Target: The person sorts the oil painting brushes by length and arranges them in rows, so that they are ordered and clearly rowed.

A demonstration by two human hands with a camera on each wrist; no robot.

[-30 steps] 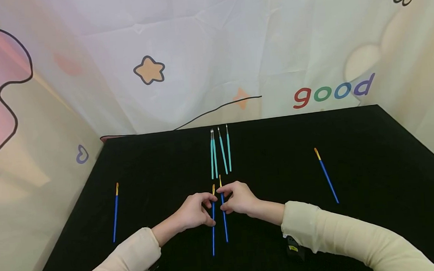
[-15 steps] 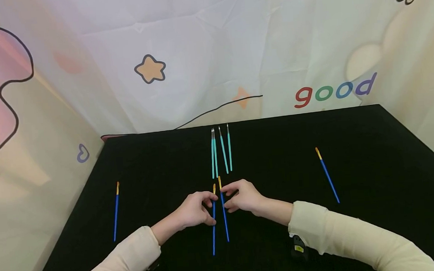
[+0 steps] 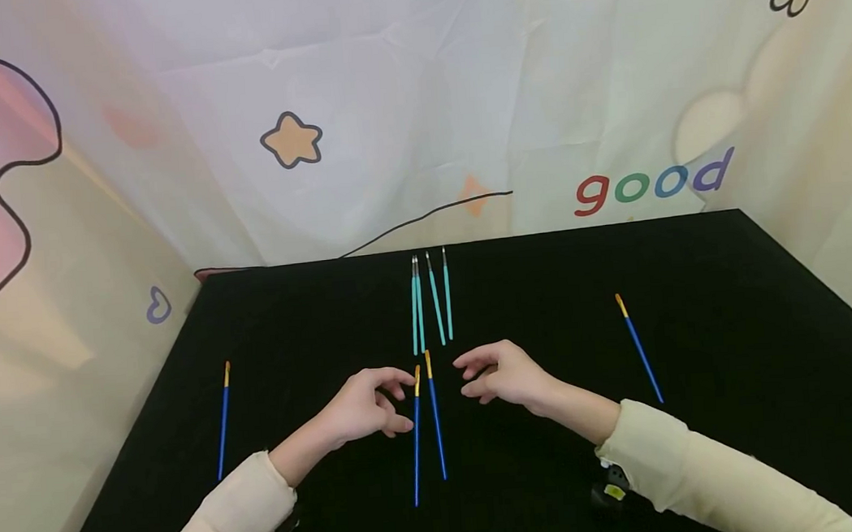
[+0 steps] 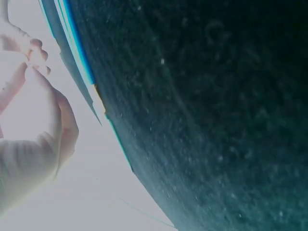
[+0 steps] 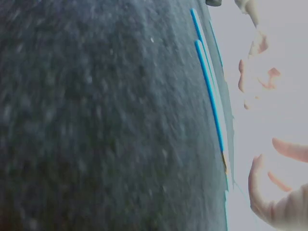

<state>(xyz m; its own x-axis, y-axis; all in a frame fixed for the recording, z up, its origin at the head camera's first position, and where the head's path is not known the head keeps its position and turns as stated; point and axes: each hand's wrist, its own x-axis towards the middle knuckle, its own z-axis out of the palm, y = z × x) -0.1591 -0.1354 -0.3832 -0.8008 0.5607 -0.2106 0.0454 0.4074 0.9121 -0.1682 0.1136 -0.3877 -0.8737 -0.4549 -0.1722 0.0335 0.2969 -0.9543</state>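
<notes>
Two blue paintbrushes with yellow-orange tips lie side by side at the middle of the table in the head view: a left one (image 3: pixel 417 450) and a right one (image 3: pixel 437 428). Just left of them is my left hand (image 3: pixel 361 404), its fingers loosely bent and its fingertips close to the left brush; whether they touch it I cannot tell. My right hand (image 3: pixel 509 375) stands apart on the right, fingers relaxed, holding nothing. Both wrist views show bent fingers with nothing between them, the left hand (image 4: pixel 38 120) and the right hand (image 5: pixel 284 192), and blue brushes on the dark cloth.
Several teal paintbrushes (image 3: pixel 438 298) lie near the back edge. One blue brush (image 3: pixel 224 425) lies far left, another (image 3: pixel 640 350) far right. The black table (image 3: pixel 545 291) meets a printed curtain (image 3: pixel 386 97) behind.
My right hand has let go of the right blue brush and moved away to the right. My left hand has drawn back slightly left from the left brush. Both brushes stay on the table.
</notes>
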